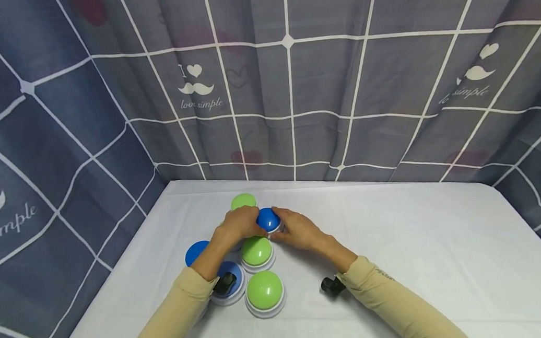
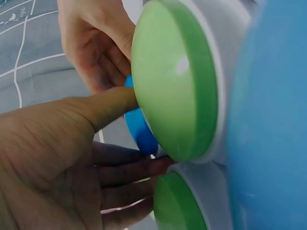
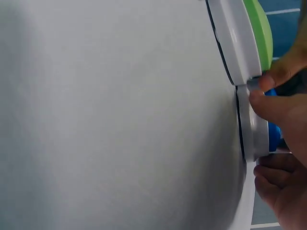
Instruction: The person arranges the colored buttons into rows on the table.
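A blue dome push button (image 1: 268, 219) on a white round base stands at the far end of a cluster of similar buttons. My left hand (image 1: 241, 223) holds its left side, thumb and fingers spread around it. From the right, my right hand (image 1: 300, 231) grips the same button; in the right wrist view its thumb lies against the white base (image 3: 259, 129). Directly in front, a green dome button (image 1: 256, 251) touches that base. In the left wrist view this green dome (image 2: 172, 81) hides part of the blue button (image 2: 141, 132).
Another green button (image 1: 265, 291) sits nearest the front, beside a blue one (image 1: 229, 279) partly covered by the left wrist camera. A further blue button (image 1: 196, 251) and a far green one (image 1: 243, 200) flank the left arm. The white table (image 1: 421, 242) meets a grey checked curtain (image 1: 321, 81).
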The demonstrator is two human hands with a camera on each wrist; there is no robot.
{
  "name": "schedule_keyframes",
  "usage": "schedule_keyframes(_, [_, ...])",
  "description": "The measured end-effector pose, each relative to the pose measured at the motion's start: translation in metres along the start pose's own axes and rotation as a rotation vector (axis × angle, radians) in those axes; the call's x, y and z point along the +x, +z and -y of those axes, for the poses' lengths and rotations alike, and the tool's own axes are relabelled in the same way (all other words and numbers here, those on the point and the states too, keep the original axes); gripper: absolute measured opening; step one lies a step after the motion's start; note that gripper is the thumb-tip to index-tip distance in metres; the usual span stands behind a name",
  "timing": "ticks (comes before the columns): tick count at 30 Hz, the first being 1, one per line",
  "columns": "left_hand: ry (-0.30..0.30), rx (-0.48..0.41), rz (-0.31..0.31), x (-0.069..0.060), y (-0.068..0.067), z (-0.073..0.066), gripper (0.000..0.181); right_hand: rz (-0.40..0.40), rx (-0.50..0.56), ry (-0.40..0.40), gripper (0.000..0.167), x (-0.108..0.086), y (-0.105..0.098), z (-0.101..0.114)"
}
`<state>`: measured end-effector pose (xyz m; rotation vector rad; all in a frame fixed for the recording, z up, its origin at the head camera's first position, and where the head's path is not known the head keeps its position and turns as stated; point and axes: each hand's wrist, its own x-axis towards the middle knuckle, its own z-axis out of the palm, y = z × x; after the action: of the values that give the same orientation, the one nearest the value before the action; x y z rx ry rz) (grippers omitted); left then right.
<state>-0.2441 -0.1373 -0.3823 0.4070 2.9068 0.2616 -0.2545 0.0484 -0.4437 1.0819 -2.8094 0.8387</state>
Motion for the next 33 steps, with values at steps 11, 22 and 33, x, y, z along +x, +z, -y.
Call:
schedule_keyframes(11, [0.024, -0.019, -0.052, 0.011, -0.001, -0.005, 0.056, -0.109, 0.035, 0.004, 0.064, -0.007, -0.003, -0.005])
schedule_keyframes(22, [0.127, -0.080, -0.107, 0.024, 0.003, -0.021, 0.045, -0.162, 0.056, 0.032, 0.064, -0.021, -0.019, -0.028])
schedule_keyframes(33, [0.127, -0.077, -0.093, 0.033, 0.012, -0.025, 0.043, -0.161, 0.081, 0.054, 0.065, -0.023, -0.017, -0.036])
